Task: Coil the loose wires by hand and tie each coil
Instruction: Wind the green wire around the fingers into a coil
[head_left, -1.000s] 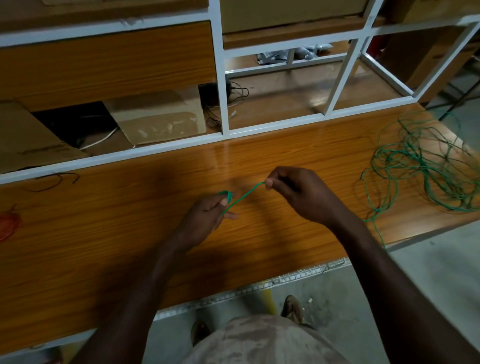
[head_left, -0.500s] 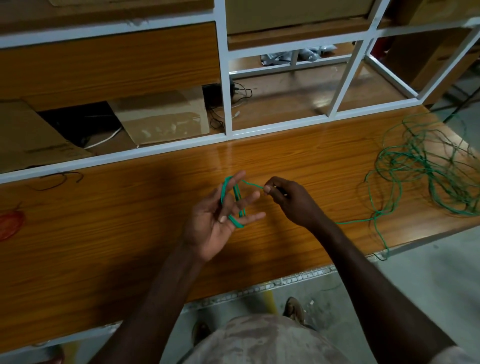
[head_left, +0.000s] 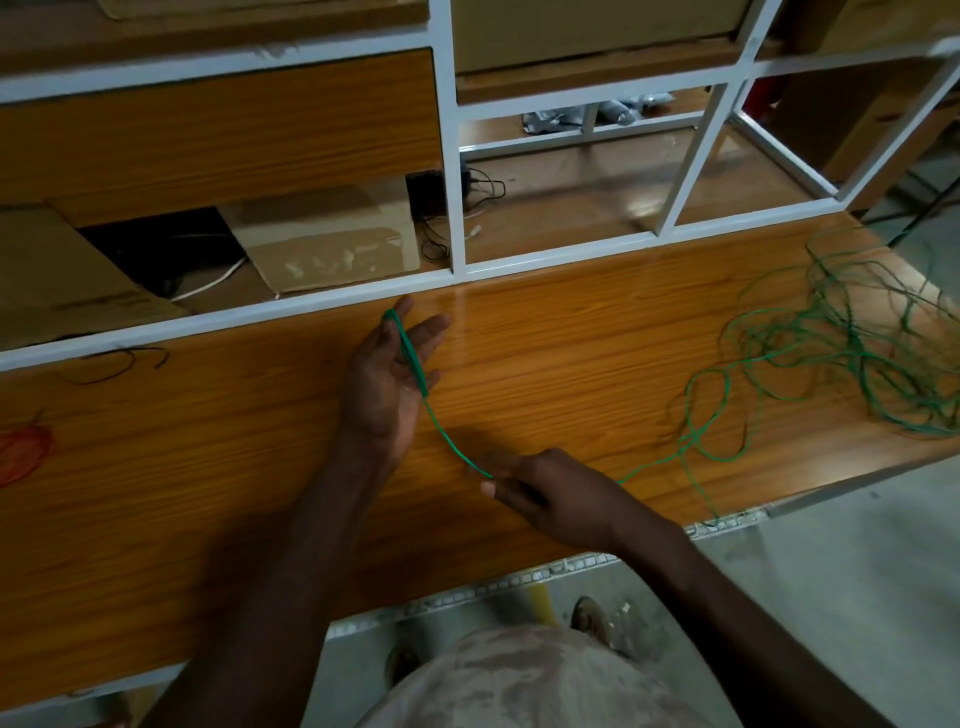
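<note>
Left hand: the left hand (head_left: 387, 379) is above the tabletop, palm turned up, fingers spread and nearly straight; a few turns of green wire (head_left: 413, 358) lie looped across the fingers.
Right hand: the right hand (head_left: 558, 496) is lower, near the front edge, and pinches the same wire between thumb and fingertips (the fingertips are blurred).
Wire: from the loop it runs straight to the right hand, then across the wood to the loose wire pile (head_left: 852, 343) at the right end of the table, well apart from both hands.
Writing: no brand or label can be read.
Surface: a glossy wooden tabletop (head_left: 208, 467) with orange-brown grain; a red-orange patch (head_left: 21, 452) at the left edge, too dim to name.
Behind: a white metal frame (head_left: 457, 156) with wooden shelves, cardboard boxes (head_left: 332, 244) and thin black cables (head_left: 483, 187).
Room: a grey concrete floor (head_left: 857, 597) under the table; the light is dim.
</note>
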